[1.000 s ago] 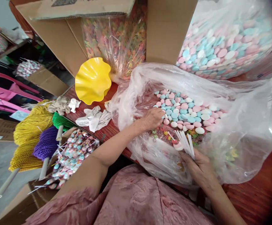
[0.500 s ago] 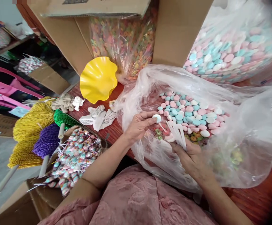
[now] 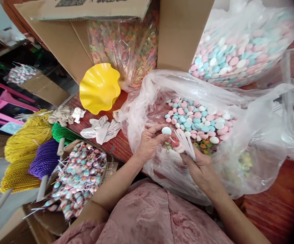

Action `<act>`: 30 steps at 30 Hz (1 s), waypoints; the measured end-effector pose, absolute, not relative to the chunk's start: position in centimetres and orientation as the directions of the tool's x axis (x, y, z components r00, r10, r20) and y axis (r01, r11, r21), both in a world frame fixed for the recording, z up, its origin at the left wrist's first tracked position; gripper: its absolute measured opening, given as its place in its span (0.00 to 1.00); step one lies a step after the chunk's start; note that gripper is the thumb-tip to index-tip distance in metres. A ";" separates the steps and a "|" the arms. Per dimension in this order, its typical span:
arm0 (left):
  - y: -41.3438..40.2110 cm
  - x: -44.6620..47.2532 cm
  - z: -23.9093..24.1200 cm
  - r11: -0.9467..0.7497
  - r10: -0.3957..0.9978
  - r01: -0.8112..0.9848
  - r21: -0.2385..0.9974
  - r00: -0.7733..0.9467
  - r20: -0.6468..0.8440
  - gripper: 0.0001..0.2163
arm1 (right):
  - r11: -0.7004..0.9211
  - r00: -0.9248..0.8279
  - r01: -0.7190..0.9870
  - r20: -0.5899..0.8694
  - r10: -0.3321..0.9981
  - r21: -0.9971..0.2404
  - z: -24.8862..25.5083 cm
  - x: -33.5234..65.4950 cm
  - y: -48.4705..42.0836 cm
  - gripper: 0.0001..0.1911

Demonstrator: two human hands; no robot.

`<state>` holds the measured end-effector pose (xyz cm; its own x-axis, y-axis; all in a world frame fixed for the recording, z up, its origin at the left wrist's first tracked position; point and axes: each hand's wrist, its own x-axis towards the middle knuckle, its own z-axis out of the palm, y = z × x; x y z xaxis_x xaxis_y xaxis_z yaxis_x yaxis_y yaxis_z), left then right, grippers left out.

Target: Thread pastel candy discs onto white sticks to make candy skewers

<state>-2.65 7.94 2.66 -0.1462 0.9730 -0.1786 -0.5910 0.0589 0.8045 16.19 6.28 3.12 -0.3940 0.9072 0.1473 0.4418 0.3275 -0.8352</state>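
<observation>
In the head view, the left hand (image 3: 149, 144) pinches a pale blue candy disc (image 3: 166, 130) between thumb and fingertips, its grip closed on it just left of the white sticks (image 3: 186, 142). The right hand (image 3: 200, 167) clasps those sticks, fanned upward over the open plastic bag (image 3: 250, 149) on the tabletop (image 3: 276, 210).

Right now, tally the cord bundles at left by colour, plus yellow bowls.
Yellow cord bundles: 2
Purple cord bundle: 1
Green cord bundle: 1
Yellow bowl: 1
Total: 5
</observation>
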 end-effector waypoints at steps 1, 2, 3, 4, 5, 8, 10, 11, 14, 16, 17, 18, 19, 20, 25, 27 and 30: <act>7.9 -2.6 2.7 0.057 0.971 -0.597 0.800 -0.153 -0.183 0.22 | 0.330 -0.393 0.437 0.152 0.907 -0.837 3.0 16.2 6.2 0.11; 7.9 -2.6 2.7 0.057 0.969 -0.604 0.795 -0.160 -0.191 0.21 | 0.331 -0.390 0.432 0.157 0.907 -0.839 2.8 16.3 6.1 0.11; 7.9 -2.6 2.7 0.060 0.966 -0.610 0.790 -0.165 -0.201 0.21 | 0.330 -0.387 0.427 0.160 0.908 -0.842 2.6 16.4 5.9 0.11; 7.9 -2.7 2.6 0.065 0.963 -0.615 0.786 -0.168 -0.211 0.21 | 0.329 -0.382 0.423 0.163 0.910 -0.844 2.5 16.4 5.8 0.11; 8.0 -2.7 2.6 0.069 0.960 -0.619 0.783 -0.172 -0.220 0.21 | 0.329 -0.377 0.419 0.167 0.911 -0.847 2.3 16.5 5.7 0.11; 8.0 -2.8 2.3 0.074 0.957 -0.616 0.784 -0.176 -0.229 0.22 | 0.333 -0.375 0.414 0.174 0.910 -0.847 1.9 16.6 5.7 0.10; 8.0 -2.7 1.9 0.062 0.960 -0.602 0.796 -0.181 -0.212 0.22 | 0.341 -0.382 0.411 0.179 0.907 -0.846 1.8 16.6 5.8 0.10; 7.9 -2.7 1.7 0.054 0.963 -0.589 0.807 -0.183 -0.198 0.22 | 0.344 -0.387 0.410 0.180 0.904 -0.845 1.8 16.6 5.9 0.10; 7.9 -2.9 0.8 -0.011 0.972 -0.498 0.867 -0.208 -0.107 0.20 | 0.350 -0.408 0.417 0.171 0.897 -0.839 1.8 16.5 6.0 0.11; 7.8 -3.2 0.3 -0.111 0.969 -0.342 0.933 -0.247 0.025 0.17 | 0.354 -0.416 0.429 0.166 0.894 -0.831 1.8 16.5 6.0 0.11; 7.8 -3.4 0.1 -0.181 0.958 -0.234 0.955 -0.264 0.116 0.15 | 0.357 -0.416 0.431 0.168 0.894 -0.829 1.8 16.5 5.9 0.11; 7.8 -3.6 0.0 -0.258 0.937 -0.118 0.959 -0.271 0.219 0.13 | 0.361 -0.415 0.431 0.173 0.893 -0.827 1.8 16.5 5.9 0.10; 7.8 -3.9 -0.1 -0.336 0.908 -0.006 0.942 -0.265 0.323 0.12 | 0.364 -0.414 0.430 0.178 0.893 -0.826 1.8 16.5 5.9 0.10; 7.7 -4.0 -0.1 -0.411 0.873 0.093 0.907 -0.247 0.421 0.10 | 0.369 -0.414 0.427 0.185 0.891 -0.826 1.8 16.5 5.9 0.10; 7.5 -3.9 0.5 -0.616 0.708 0.375 0.693 -0.123 0.695 0.11 | 0.397 -0.389 0.405 0.238 0.890 -0.824 2.0 16.0 6.0 0.09; 7.5 -3.7 0.8 -0.641 0.659 0.443 0.627 -0.100 0.745 0.12 | 0.400 -0.371 0.399 0.253 0.893 -0.825 2.3 15.5 6.0 0.08; 7.7 -3.5 0.9 -0.635 0.605 0.557 0.534 -0.071 0.793 0.12 | 0.394 -0.341 0.403 0.264 0.902 -0.826 2.7 14.8 6.0 0.11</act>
<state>-3.53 7.71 0.87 -0.0712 0.6046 0.7933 0.5575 -0.6354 0.5343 14.76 6.00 2.73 -0.3408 0.9024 0.2638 0.4026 0.3936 -0.8264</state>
